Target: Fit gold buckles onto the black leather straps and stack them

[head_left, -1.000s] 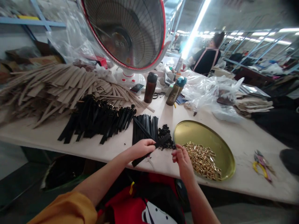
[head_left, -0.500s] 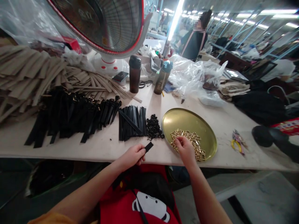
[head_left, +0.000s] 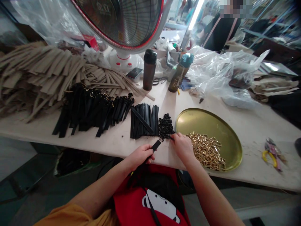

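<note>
We're looking down at the near edge of the table (head_left: pixel 254 125), lower centre of the frame. The left hand (head_left: pixel 141 155) is clenching around a black strap (head_left: pixel 156 145). The strap's squared end is poking up and to the right out of the fist, angling towards the right hand, while the rest is dropping out of sight below the table edge.

The right hand (head_left: pixel 183 147) is lying just to the right of that strap end, close to it but not touching it. Its fingertips (head_left: pixel 173 137) are pressing into the lower edge of a heap of small black rings (head_left: pixel 166 127). We cannot tell whether they are pinching a ring or just touching the heap.

The hand's outer side is hanging over the near rim of a round brass-coloured tray (head_left: pixel 211 116), where a heap of gold metal fittings (head_left: pixel 207 150) is lying in the lower part. A neat row of short black strips (head_left: pixel 144 125) is sitting just left of the rings. A bigger pile of black straps (head_left: pixel 89 110) is spreading further left, and tan strips (head_left: pixel 42 72) are fanning across the upper left.

At the top, a red-rimmed fan (head_left: pixel 122 22) is standing behind a brown bottle (head_left: pixel 149 73) and a teal-capped bottle (head_left: pixel 180 77). Clear plastic bags (head_left: pixel 223 72) are bunching in the upper right, and yellow-handled pliers (head_left: pixel 270 153) are lying at the far right.
</note>
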The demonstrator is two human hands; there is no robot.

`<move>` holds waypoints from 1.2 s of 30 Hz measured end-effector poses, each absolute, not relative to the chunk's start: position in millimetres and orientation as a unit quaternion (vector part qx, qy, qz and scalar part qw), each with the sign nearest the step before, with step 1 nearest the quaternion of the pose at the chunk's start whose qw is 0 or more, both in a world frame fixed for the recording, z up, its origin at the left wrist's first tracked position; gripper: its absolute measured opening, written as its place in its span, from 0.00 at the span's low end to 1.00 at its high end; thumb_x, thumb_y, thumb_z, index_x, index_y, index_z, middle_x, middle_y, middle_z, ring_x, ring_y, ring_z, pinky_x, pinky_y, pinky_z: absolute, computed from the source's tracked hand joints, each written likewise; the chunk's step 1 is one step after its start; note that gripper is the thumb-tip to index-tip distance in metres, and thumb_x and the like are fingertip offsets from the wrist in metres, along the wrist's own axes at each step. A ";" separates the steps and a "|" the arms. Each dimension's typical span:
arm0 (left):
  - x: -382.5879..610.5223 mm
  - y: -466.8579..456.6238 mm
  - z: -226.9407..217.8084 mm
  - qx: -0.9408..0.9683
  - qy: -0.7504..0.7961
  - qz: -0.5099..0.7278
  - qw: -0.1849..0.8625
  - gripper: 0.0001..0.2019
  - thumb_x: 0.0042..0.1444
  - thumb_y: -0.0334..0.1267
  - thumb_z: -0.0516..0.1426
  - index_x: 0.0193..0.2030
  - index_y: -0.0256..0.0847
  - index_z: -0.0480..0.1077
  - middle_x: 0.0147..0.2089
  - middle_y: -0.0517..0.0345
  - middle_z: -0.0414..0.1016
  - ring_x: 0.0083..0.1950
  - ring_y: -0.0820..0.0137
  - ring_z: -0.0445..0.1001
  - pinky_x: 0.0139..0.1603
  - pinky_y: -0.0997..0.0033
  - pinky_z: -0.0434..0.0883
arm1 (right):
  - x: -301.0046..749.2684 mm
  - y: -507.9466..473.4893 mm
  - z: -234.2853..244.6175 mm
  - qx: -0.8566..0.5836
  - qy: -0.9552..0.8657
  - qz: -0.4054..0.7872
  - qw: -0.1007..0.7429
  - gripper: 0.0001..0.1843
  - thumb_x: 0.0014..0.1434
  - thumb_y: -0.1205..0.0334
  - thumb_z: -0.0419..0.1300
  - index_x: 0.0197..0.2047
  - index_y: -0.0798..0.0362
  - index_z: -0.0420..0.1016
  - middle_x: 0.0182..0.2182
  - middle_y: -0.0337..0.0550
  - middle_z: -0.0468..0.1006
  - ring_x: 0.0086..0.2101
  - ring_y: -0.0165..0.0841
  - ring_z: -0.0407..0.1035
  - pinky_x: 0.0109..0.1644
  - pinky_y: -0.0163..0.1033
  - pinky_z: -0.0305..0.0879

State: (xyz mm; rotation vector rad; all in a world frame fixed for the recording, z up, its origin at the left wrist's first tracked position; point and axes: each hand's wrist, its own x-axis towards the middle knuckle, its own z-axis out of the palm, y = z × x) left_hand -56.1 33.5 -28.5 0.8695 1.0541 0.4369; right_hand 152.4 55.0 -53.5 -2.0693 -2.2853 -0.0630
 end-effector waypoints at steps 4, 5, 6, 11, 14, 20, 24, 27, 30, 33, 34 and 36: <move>-54.1 28.2 -23.6 0.371 0.457 0.205 0.782 0.07 0.50 0.35 0.52 0.35 0.34 0.64 0.24 0.63 0.67 0.18 0.83 0.61 0.20 0.82 0.57 | 154.9 51.1 -51.6 -0.674 -0.738 -0.021 0.034 0.05 0.55 0.65 0.53 0.31 0.54 0.70 0.30 0.46 0.71 0.32 0.36 0.65 0.35 0.39 0.51; -54.4 27.4 -22.5 0.365 0.451 0.210 0.787 0.07 0.50 0.35 0.52 0.35 0.34 0.64 0.24 0.62 0.68 0.19 0.83 0.61 0.20 0.82 0.57 | 155.0 48.9 -50.8 -0.673 -0.737 -0.016 0.054 0.06 0.55 0.65 0.53 0.31 0.54 0.70 0.30 0.46 0.71 0.32 0.36 0.65 0.35 0.39 0.52; -55.2 26.7 -21.8 0.359 0.447 0.214 0.791 0.07 0.50 0.35 0.52 0.36 0.34 0.64 0.24 0.62 0.68 0.19 0.82 0.62 0.20 0.82 0.58 | 155.1 46.2 -50.4 -0.672 -0.736 -0.006 0.084 0.06 0.56 0.64 0.53 0.32 0.54 0.70 0.30 0.45 0.70 0.32 0.35 0.65 0.35 0.38 0.53; -62.1 20.9 -24.7 0.354 0.440 0.214 0.797 0.08 0.50 0.35 0.51 0.37 0.34 0.64 0.26 0.60 0.70 0.19 0.81 0.64 0.20 0.81 0.58 | 152.7 29.5 -53.1 -0.672 -0.714 0.039 0.195 0.08 0.57 0.61 0.52 0.34 0.55 0.69 0.32 0.44 0.69 0.30 0.32 0.65 0.35 0.36 0.57; -63.7 17.2 -27.0 0.364 0.442 0.214 0.791 0.08 0.50 0.36 0.52 0.37 0.35 0.63 0.25 0.61 0.69 0.19 0.81 0.64 0.20 0.82 0.58 | 147.0 26.6 -54.1 -0.676 -0.728 -0.005 0.115 0.08 0.56 0.61 0.52 0.32 0.54 0.71 0.31 0.45 0.70 0.31 0.35 0.64 0.36 0.37 0.54; -64.6 16.6 -23.0 0.366 0.438 0.232 0.788 0.08 0.50 0.36 0.51 0.36 0.34 0.63 0.25 0.61 0.69 0.20 0.82 0.64 0.20 0.82 0.58 | 137.8 45.4 -46.3 -0.679 -0.731 -0.034 0.062 0.08 0.56 0.60 0.54 0.35 0.53 0.73 0.32 0.46 0.71 0.32 0.36 0.64 0.35 0.39 0.51; -66.2 17.0 -20.7 0.339 0.435 0.230 0.802 0.08 0.49 0.36 0.52 0.35 0.34 0.63 0.25 0.60 0.70 0.20 0.82 0.65 0.20 0.83 0.60 | 136.0 55.7 -40.7 -0.675 -0.735 -0.006 0.067 0.07 0.55 0.64 0.54 0.29 0.53 0.73 0.30 0.48 0.71 0.32 0.36 0.64 0.35 0.40 0.52; -67.8 16.9 -20.4 0.325 0.427 0.231 0.811 0.08 0.49 0.36 0.52 0.35 0.34 0.64 0.26 0.59 0.71 0.21 0.80 0.67 0.20 0.83 0.61 | 134.1 48.6 -37.6 -0.657 -0.715 0.113 0.210 0.08 0.55 0.61 0.54 0.28 0.54 0.70 0.30 0.46 0.71 0.32 0.35 0.63 0.37 0.40 0.55; -67.6 17.1 -20.1 0.326 0.413 0.229 0.819 0.09 0.50 0.37 0.52 0.35 0.34 0.64 0.27 0.58 0.71 0.21 0.80 0.68 0.20 0.83 0.61 | 127.9 31.5 -36.4 -0.637 -0.575 0.361 0.365 0.10 0.52 0.54 0.58 0.29 0.52 0.68 0.25 0.39 0.70 0.27 0.32 0.64 0.33 0.38 0.59; -64.4 17.6 -20.1 0.354 0.409 0.213 0.814 0.09 0.51 0.38 0.51 0.36 0.34 0.64 0.27 0.58 0.72 0.21 0.80 0.67 0.21 0.83 0.61 | 117.7 14.2 -36.3 -0.596 -0.372 0.553 0.447 0.15 0.45 0.52 0.64 0.34 0.51 0.70 0.25 0.35 0.71 0.25 0.28 0.65 0.31 0.35 0.62; -63.2 17.7 -20.3 0.371 0.411 0.203 0.808 0.09 0.52 0.38 0.50 0.36 0.34 0.64 0.27 0.58 0.72 0.21 0.80 0.67 0.21 0.82 0.61 | 114.4 9.8 -36.4 -0.581 -0.324 0.592 0.456 0.17 0.44 0.52 0.65 0.37 0.50 0.71 0.26 0.36 0.72 0.25 0.27 0.66 0.31 0.34 0.63; -61.8 17.9 -20.9 0.420 0.421 0.178 0.784 0.10 0.54 0.38 0.47 0.38 0.35 0.63 0.26 0.60 0.71 0.20 0.79 0.66 0.21 0.81 0.61 | 108.9 3.4 -37.2 -0.557 -0.262 0.641 0.458 0.19 0.43 0.54 0.66 0.39 0.49 0.73 0.28 0.36 0.74 0.26 0.25 0.67 0.33 0.33 0.65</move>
